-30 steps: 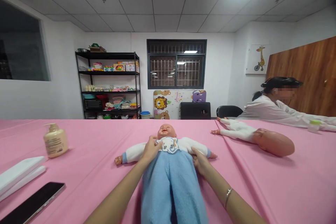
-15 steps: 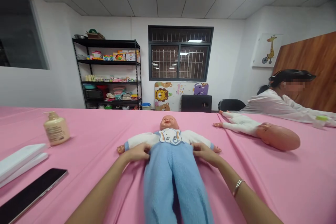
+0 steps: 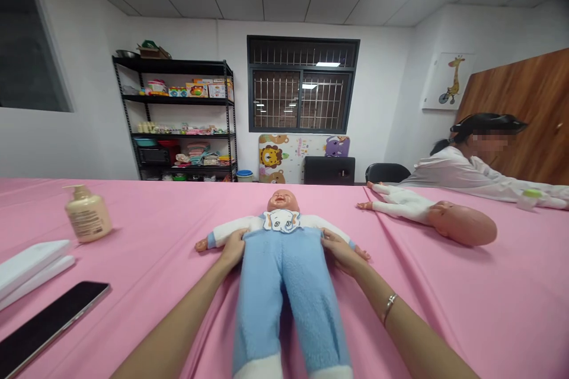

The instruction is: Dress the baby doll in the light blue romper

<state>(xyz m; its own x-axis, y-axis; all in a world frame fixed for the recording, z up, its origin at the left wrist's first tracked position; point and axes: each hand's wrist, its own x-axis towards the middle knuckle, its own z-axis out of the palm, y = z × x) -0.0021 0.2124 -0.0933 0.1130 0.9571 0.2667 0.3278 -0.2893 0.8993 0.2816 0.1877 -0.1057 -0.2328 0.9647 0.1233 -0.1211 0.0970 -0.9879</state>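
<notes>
A baby doll point(image 3: 283, 201) lies on its back on the pink cloth, head away from me, arms spread. It wears a white top with blue cuffs and a white elephant patch point(image 3: 281, 222) on the chest. Fuzzy blue trousers point(image 3: 284, 272) with white cuffs cover its lower body, the waist drawn up to the patch. My left hand point(image 3: 233, 250) is closed on the trousers' left edge at the waist, fingertips partly hidden. On the opposite edge, my right hand point(image 3: 341, 252) pinches the waist between thumb and fingers.
At left are a pump bottle point(image 3: 89, 216), folded white cloths point(image 3: 33, 266) and a phone point(image 3: 51, 323). A second doll point(image 3: 462, 222) in white lies at right. Beyond it a person point(image 3: 448, 169) leans over the pink-covered table point(image 3: 489, 302). Black shelves point(image 3: 173, 100) stand behind.
Both hands have moved slightly up the doll with the trousers, whose white cuffs now show at the bottom. The view has shifted a little.
</notes>
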